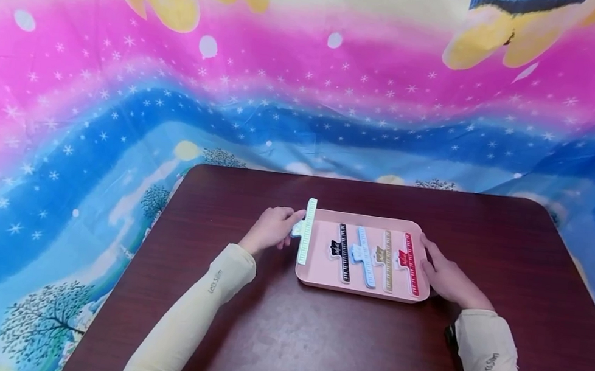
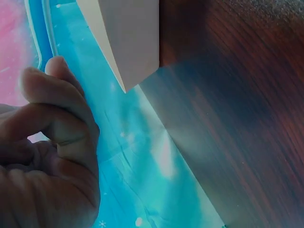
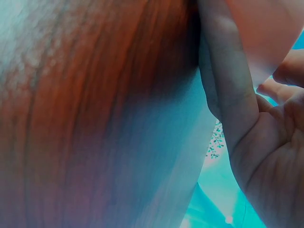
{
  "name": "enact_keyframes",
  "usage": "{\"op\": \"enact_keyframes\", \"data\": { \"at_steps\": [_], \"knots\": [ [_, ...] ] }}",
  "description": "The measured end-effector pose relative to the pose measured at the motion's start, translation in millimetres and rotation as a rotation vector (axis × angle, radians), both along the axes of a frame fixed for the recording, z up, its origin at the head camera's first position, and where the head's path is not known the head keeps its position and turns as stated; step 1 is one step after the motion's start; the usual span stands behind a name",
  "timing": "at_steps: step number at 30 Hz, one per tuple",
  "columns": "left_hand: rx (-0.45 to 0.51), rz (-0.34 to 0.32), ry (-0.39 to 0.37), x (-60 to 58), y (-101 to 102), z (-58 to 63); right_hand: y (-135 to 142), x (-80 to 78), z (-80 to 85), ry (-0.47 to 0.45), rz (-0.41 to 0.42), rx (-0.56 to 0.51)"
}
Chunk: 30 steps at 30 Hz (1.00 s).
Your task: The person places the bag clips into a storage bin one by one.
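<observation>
My left hand (image 1: 272, 230) pinches a pale green clip (image 1: 306, 235) with a long ruler-like bar, upright over the left edge of a pink tray (image 1: 320, 278). In the left wrist view its fingers are curled, and part of the clip (image 2: 43, 28) shows above the fingertips. Inside the tray lie a black clip (image 1: 344, 258), a light blue clip (image 1: 366, 260), a gold clip (image 1: 388, 263) and a red clip (image 1: 412, 266), side by side. My right hand (image 1: 449, 279) grips the tray's right edge; the right wrist view shows a finger (image 3: 230, 66) against the tray's side.
A dark brown wooden table (image 1: 301, 345) with rounded corners carries the tray. Behind and beside it hangs a pink and blue cloth (image 1: 310, 77) printed with snowflakes and trees. A pale sleeve covers each forearm.
</observation>
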<state>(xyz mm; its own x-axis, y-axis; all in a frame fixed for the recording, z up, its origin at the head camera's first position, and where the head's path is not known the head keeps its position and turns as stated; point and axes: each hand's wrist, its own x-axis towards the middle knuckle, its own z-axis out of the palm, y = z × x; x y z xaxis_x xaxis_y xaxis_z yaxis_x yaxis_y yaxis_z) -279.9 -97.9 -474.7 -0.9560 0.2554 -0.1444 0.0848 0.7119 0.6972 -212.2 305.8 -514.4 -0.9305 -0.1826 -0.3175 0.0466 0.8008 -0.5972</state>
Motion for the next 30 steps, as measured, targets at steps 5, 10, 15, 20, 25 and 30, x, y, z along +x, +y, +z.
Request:
{"op": "enact_keyframes", "data": {
  "at_steps": [5,10,15,20,25,30],
  "knots": [
    [-0.064,0.004,0.035,-0.7,6.8,-1.0,1.0,0.1,0.3,0.014,0.007,0.001],
    [-0.151,-0.014,0.102,-0.1,13.2,-4.5,0.4,-0.3,0.1,0.024,0.010,0.001],
    [-0.263,-0.022,0.193,-0.2,19.3,-6.5,0.0,-0.2,0.2,0.026,0.013,0.007],
    [-0.355,-0.025,0.268,-0.4,24.1,-8.7,0.2,-0.4,0.0,0.029,0.013,0.005],
    [-0.388,-0.032,0.322,-0.3,27.4,-13.6,0.5,-0.7,-0.7,0.035,0.015,0.004],
    [-0.396,-0.043,0.330,1.4,30.6,-15.3,-0.3,-1.0,-0.7,0.030,0.013,0.010]
  ]
}}
